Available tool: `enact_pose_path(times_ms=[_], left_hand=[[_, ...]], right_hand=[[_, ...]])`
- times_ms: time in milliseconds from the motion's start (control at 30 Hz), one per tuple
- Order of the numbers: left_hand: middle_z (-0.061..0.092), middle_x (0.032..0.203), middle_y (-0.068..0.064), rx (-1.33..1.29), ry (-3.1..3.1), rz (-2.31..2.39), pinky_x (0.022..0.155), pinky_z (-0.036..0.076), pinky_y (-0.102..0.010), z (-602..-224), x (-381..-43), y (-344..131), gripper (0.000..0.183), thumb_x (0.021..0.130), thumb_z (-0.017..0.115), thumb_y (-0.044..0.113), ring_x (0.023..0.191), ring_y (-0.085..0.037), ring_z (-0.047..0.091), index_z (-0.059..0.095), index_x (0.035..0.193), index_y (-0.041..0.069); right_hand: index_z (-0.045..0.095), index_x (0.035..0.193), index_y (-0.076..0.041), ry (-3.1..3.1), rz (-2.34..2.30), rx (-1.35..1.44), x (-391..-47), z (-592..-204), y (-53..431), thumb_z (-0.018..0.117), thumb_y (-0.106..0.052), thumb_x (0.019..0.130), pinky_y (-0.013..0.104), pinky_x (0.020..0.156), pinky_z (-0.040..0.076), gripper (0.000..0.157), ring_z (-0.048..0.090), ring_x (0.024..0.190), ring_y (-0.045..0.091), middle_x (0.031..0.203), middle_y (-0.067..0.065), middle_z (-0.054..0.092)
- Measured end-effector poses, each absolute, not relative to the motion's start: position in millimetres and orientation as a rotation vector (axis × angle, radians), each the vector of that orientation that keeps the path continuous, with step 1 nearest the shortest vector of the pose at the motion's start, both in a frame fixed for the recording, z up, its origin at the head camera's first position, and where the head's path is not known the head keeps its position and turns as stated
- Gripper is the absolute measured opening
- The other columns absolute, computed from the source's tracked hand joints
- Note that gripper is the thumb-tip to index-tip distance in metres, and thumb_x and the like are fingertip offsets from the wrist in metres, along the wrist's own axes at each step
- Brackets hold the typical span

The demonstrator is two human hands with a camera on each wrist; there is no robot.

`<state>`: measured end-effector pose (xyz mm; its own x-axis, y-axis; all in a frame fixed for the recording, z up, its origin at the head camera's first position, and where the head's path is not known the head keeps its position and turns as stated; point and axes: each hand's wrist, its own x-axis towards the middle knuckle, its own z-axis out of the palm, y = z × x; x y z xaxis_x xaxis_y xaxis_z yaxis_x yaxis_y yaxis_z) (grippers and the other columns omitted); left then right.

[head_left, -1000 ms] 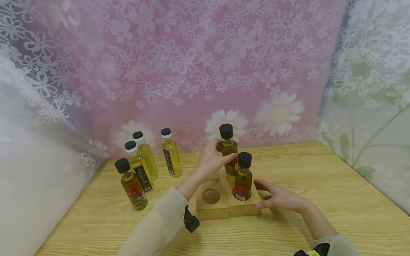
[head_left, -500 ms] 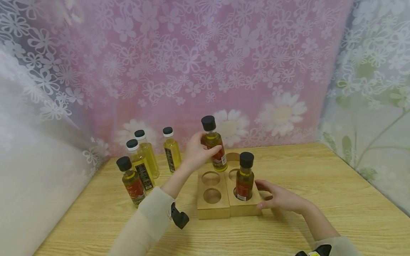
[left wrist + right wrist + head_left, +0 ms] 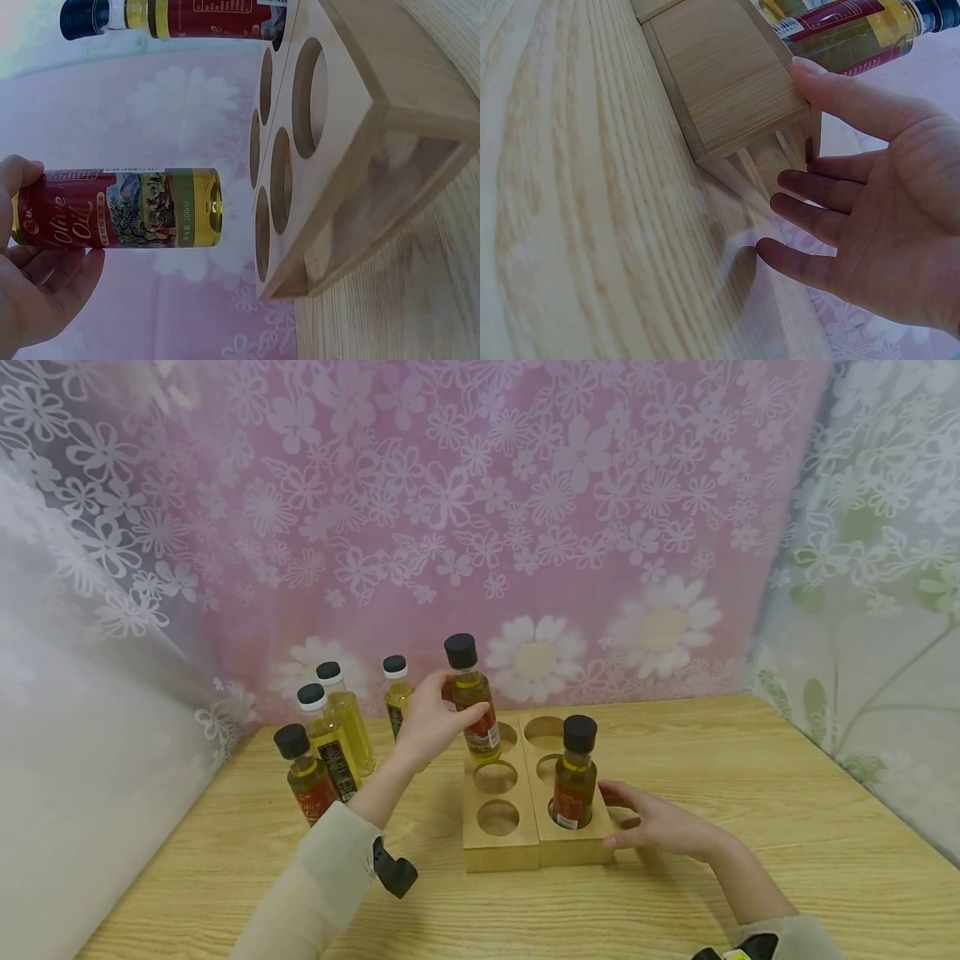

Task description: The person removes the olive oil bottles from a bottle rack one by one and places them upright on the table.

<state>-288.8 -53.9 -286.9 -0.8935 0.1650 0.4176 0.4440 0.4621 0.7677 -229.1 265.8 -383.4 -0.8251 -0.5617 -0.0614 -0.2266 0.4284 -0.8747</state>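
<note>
My left hand [image 3: 432,718] grips an olive oil bottle [image 3: 477,714] with a black cap and red label. It is held nearly upright above the left wooden bottle rack [image 3: 501,857]; in the left wrist view the bottle's base [image 3: 214,206] is apart from the round holes. A second olive oil bottle [image 3: 573,785] stands in the front hole of the right wooden rack [image 3: 577,853]. At that rack's right end is my right hand [image 3: 663,822], fingers loosely extended. Its thumb [image 3: 855,101] touches the rack's corner in the right wrist view, with the index fingertip near the side edge.
On the left stand another red-labelled bottle [image 3: 311,793], partly behind my left sleeve, and yellow oil bottles [image 3: 335,752] [image 3: 352,727] with black-and-white caps. One more yellow bottle [image 3: 396,697] is partly behind my left hand. A floral curtain [image 3: 487,527] hangs behind the wooden table [image 3: 675,735].
My left hand has lifted the olive oil bottle from the right rack's rear part and carried it left, over the left rack. My right hand has stayed at the rack's right end.
</note>
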Motion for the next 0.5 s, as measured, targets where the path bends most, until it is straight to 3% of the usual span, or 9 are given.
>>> enact_pose_path(times_ms=[500], left_hand=[[0.056,0.110,-0.010,-0.439,-2.479,-1.320,0.080,0.048,-0.042,-292.4,-290.7,-84.8,0.047,0.082,0.072,0.022,0.097,-0.025,0.054,0.052,0.121,0.005]], right_hand=[[0.011,0.144,0.008,2.336,-1.362,-0.680,-230.5,-384.8,266.5,0.067,-0.022,0.086,0.059,0.098,0.031,0.086,0.018,0.131,0.049,0.144,0.033,0.020]])
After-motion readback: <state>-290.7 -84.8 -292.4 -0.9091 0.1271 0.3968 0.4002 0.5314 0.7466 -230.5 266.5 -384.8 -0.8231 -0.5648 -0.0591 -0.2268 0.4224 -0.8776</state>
